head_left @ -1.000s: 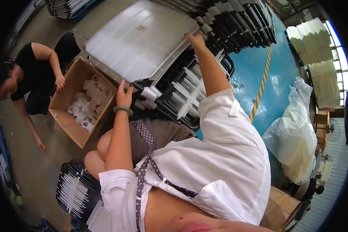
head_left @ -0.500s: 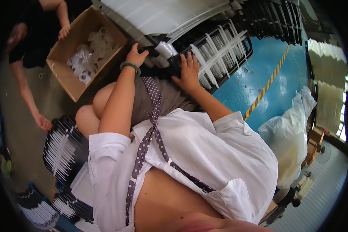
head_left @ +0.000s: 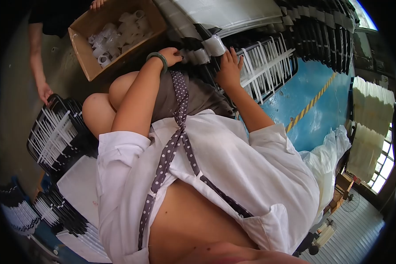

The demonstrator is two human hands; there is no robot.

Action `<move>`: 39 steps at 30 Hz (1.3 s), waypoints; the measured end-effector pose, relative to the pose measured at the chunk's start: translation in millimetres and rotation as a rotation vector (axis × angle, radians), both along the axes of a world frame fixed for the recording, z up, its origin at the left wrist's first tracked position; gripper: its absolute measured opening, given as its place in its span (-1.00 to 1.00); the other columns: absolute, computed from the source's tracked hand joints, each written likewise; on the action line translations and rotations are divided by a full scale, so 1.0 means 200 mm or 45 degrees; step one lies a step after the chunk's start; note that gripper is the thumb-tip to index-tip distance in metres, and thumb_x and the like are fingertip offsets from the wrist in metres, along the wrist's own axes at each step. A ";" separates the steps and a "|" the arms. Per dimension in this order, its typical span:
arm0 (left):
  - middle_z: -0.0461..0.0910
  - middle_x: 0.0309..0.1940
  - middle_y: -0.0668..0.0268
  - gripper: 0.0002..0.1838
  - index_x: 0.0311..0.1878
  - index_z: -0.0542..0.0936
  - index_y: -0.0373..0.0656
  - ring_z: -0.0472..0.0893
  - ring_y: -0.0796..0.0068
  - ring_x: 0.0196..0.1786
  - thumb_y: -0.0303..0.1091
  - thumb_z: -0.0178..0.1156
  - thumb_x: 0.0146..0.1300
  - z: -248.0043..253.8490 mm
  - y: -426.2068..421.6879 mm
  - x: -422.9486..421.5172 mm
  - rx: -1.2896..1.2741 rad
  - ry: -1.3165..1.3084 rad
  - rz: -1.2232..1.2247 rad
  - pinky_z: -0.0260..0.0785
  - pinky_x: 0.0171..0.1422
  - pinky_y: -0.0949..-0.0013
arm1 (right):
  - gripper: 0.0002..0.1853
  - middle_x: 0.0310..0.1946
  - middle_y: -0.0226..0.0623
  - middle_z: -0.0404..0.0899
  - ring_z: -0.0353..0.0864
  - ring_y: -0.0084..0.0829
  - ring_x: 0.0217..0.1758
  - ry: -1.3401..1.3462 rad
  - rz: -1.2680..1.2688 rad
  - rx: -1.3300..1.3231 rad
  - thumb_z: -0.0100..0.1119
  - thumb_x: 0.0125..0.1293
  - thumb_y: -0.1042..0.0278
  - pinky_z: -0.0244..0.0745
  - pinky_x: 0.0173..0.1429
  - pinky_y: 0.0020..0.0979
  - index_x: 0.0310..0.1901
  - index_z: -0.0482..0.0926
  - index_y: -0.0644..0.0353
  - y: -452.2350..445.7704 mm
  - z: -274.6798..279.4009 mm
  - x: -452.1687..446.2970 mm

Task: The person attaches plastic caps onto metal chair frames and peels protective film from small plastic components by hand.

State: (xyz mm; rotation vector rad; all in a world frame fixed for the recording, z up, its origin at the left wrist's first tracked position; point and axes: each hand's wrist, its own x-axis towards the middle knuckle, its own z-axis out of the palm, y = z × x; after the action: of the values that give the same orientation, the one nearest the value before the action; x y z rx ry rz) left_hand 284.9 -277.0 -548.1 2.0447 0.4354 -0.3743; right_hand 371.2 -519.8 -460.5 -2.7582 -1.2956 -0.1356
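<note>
My left hand (head_left: 169,57), with a green bangle on its wrist, is beside the near end of a row of plastic-wrapped pieces (head_left: 201,56). Its fingers are partly bent and apart; I cannot make out anything held in them. To the right, my right hand (head_left: 230,70) has its fingers stretched out. Their tips are at a clear-wrapped roll (head_left: 215,45) on a black bar, beside a stack of black frames with white slats (head_left: 268,61). The palm side is hidden.
A cardboard box (head_left: 86,57) holds several white, film-like rolls (head_left: 123,35). At left, a co-worker's hand (head_left: 44,93) touches another black frame stack with white slats (head_left: 53,132). Blue floor (head_left: 312,92) with a yellow-black stripe (head_left: 310,105) lies right, near plastic sheeting (head_left: 323,163).
The view has shifted. My right hand has come up to the wrapped roll, and my left fingers are less spread. The co-worker's lower hand has reached the left frame stack.
</note>
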 end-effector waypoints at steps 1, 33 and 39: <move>0.58 -0.07 0.14 -0.58 0.03 0.50 -0.28 0.54 0.32 0.01 -0.24 0.16 0.15 0.05 -0.01 0.00 0.031 0.019 -0.017 0.33 0.13 0.38 | -0.16 0.33 -0.17 0.08 -0.08 -0.02 0.43 -0.016 0.010 -0.008 0.24 -0.16 0.49 -0.24 0.39 0.12 0.26 0.13 0.25 -0.02 -0.01 -0.01; 0.59 -0.12 0.10 -0.60 -0.05 0.57 -0.13 0.56 0.18 -0.02 -0.17 0.16 0.04 0.17 -0.07 -0.03 0.254 -0.006 -0.239 0.37 0.09 0.26 | -0.01 0.36 0.11 -0.06 -0.07 0.15 0.40 -0.054 0.049 0.396 0.27 -0.04 0.04 -0.11 0.36 0.03 0.37 -0.03 0.24 0.37 0.04 0.07; 0.64 -0.26 0.20 -0.68 -0.16 0.62 -0.09 0.62 0.22 -0.16 -0.22 0.20 -0.02 0.27 -0.06 -0.03 0.292 -0.297 0.204 0.45 -0.05 0.27 | -0.30 0.29 -0.02 0.20 0.08 0.16 0.35 -0.203 0.018 0.151 0.22 -0.04 0.07 0.14 0.23 0.00 0.22 0.35 0.00 0.45 -0.12 0.12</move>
State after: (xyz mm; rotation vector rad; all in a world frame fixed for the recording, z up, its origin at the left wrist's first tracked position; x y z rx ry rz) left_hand 278.7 -288.2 -493.5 2.2245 0.5121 0.0139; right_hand 396.2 -430.4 -483.7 -2.6839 -1.2956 -0.4253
